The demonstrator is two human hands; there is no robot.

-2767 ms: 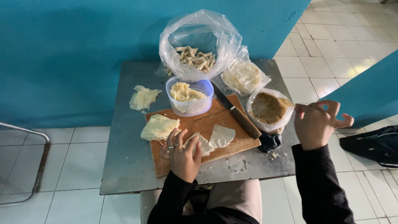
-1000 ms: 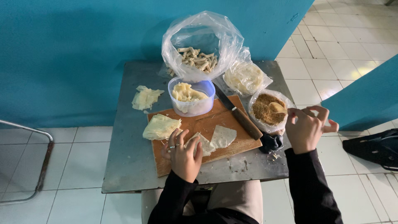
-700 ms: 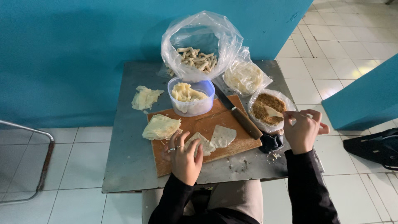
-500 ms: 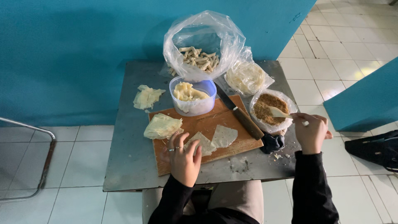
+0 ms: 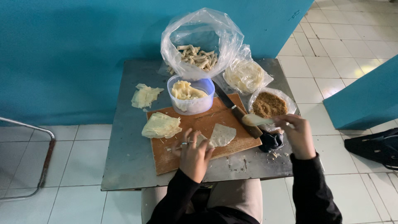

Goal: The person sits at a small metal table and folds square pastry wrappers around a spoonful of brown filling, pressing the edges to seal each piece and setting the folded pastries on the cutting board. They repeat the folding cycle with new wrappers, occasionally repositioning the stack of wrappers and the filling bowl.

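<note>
One grey metal table (image 5: 128, 166), white tiled floor (image 5: 352, 37), blue wall (image 5: 62, 54)

a brown wooden cutting board (image 5: 195, 137) lies on the grey metal table (image 5: 128, 153). pale yellow wrappers (image 5: 161, 125), a translucent blue tub (image 5: 191, 99), brown crumbs (image 5: 268, 105), teal wall (image 5: 74, 49), white floor tiles (image 5: 74, 203), black sleeves (image 5: 311, 186).

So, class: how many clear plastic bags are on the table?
3: large bag of rolls at back, bag of wrappers right of it, crumb bag nearest the right hand.
</note>
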